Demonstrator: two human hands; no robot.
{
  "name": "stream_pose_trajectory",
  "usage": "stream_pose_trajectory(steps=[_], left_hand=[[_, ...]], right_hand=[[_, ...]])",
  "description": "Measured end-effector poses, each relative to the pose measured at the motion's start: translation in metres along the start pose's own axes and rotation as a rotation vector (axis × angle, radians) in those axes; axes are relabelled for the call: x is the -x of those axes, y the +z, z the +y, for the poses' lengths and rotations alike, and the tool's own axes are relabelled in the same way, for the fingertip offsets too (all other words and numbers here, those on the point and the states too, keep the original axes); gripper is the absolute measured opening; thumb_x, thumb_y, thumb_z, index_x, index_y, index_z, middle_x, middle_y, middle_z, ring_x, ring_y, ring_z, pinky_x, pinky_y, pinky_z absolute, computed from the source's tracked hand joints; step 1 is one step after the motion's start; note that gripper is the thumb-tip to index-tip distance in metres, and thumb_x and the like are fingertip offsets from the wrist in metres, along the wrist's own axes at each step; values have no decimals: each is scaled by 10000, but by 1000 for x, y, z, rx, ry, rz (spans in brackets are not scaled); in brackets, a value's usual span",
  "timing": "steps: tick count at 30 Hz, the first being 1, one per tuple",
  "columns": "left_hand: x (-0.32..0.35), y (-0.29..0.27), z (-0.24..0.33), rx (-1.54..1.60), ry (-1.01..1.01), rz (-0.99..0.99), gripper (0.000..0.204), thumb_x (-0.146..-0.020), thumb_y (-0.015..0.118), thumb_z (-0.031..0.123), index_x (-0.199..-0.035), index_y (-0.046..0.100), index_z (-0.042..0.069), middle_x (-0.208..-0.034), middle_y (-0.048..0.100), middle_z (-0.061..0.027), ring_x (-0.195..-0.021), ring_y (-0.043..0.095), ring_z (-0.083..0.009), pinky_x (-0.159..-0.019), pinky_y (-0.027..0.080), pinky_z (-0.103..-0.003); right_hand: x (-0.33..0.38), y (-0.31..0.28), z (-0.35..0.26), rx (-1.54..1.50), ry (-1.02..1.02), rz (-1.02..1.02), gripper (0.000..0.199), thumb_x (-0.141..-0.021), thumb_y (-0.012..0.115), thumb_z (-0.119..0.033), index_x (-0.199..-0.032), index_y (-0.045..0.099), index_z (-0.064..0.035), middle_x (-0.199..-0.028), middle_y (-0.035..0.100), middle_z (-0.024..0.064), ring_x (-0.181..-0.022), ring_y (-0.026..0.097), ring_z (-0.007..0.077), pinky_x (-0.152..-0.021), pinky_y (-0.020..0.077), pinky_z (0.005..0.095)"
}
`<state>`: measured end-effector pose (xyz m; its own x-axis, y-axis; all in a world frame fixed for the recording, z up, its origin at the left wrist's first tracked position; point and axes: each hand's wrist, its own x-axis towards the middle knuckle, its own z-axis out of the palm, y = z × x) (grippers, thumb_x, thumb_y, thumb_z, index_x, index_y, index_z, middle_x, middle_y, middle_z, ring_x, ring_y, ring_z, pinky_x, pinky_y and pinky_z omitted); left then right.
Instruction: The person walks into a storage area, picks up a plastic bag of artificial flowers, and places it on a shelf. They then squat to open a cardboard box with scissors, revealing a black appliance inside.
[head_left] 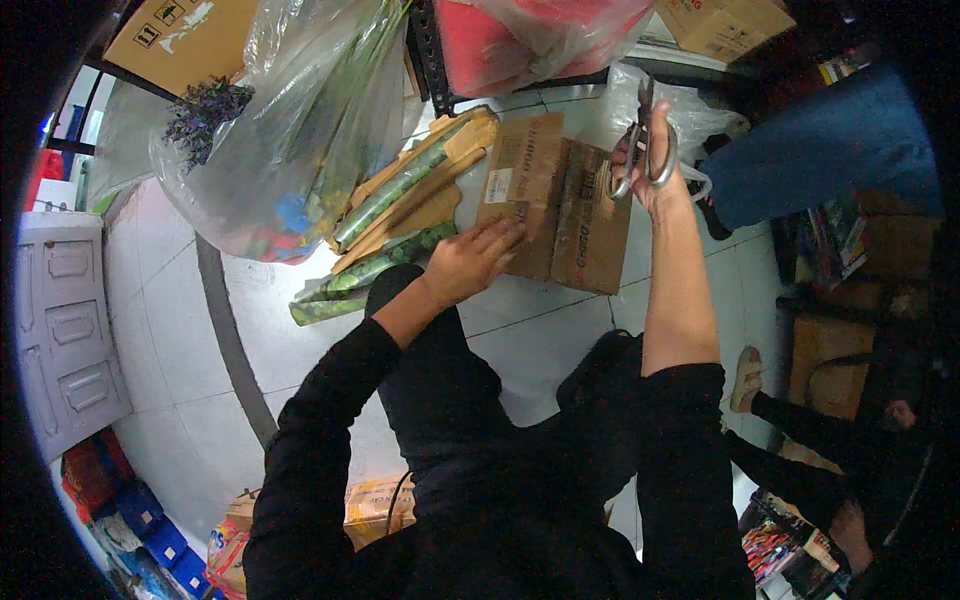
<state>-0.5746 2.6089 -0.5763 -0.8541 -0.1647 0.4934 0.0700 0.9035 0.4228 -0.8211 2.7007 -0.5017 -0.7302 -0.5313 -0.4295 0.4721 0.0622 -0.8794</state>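
A brown cardboard box (pixel 540 240) lies on the tiled floor in front of me, with clear tape along its seam and a white label on its left flap. My left hand (pixel 475 262) rests on the box's left side, fingers laid out flat. In my right hand (pixel 657 192) is a pair of metal scissors (pixel 641 125), held above the box's right edge. Their blades point up and away from me, and my fingers are around the handle loops.
Rolls of green patterned sheet (pixel 385 262) and opened brown wrapping (pixel 410 205) lie left of the box. A large clear plastic bag (pixel 270 190) with stems stands behind them. Another person's jeans leg (pixel 820 150) is at the right. A white panelled cabinet (pixel 70 330) stands far left.
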Motion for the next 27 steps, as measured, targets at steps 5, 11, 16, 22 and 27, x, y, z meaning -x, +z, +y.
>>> stream_pose_trajectory(steps=[5, 11, 16, 22, 27], left_hand=[[33, 10, 6, 234, -741, 442, 223, -855, 428, 186, -948, 513, 2, -825, 556, -112, -692, 544, -231, -586, 446, -302], [23, 5, -23, 1167, -1425, 943, 378, -897, 330, 334, -1028, 465, 7, -823, 535, -75, -661, 527, -201, -520, 429, -295], [28, 6, -38, 1100, -1496, 766, 314, -887, 359, 275, -1008, 441, -3, -933, 508, -98, -763, 529, -213, -608, 460, -339], [17, -2, -42, -99, -780, 864, 295, -765, 492, 102, -1050, 468, 28, -1057, 479, -153, -1080, 409, -264, -889, 334, -396], [32, 9, -54, -523, -759, -105, 381, -722, 499, 116, -1100, 515, 155, -1030, 539, -126, -1047, 446, -317, -880, 364, -374]], right_hand=[[4, -21, 59, 1060, -367, 359, 596, -698, 582, -517, -997, 392, -38, -786, 545, 126, -723, 568, 281, -616, 452, 370], [45, 25, 105, 1431, -230, 332, 614, -650, 675, -328, -1061, 330, -30, -1037, 463, 184, -943, 503, 358, -744, 440, 448], [55, 23, 74, 1461, -255, 339, 633, -668, 641, -266, -1159, 313, -37, -1047, 478, 206, -876, 529, 380, -721, 446, 443], [69, -12, 11, 1658, -283, 305, 625, -678, 603, -232, -1203, 303, -72, -966, 549, 214, -850, 552, 363, -713, 449, 433], [59, -130, -4, 1662, -282, 279, 503, -695, 600, -239, -1094, 358, -54, -897, 577, 189, -831, 570, 340, -701, 447, 434]])
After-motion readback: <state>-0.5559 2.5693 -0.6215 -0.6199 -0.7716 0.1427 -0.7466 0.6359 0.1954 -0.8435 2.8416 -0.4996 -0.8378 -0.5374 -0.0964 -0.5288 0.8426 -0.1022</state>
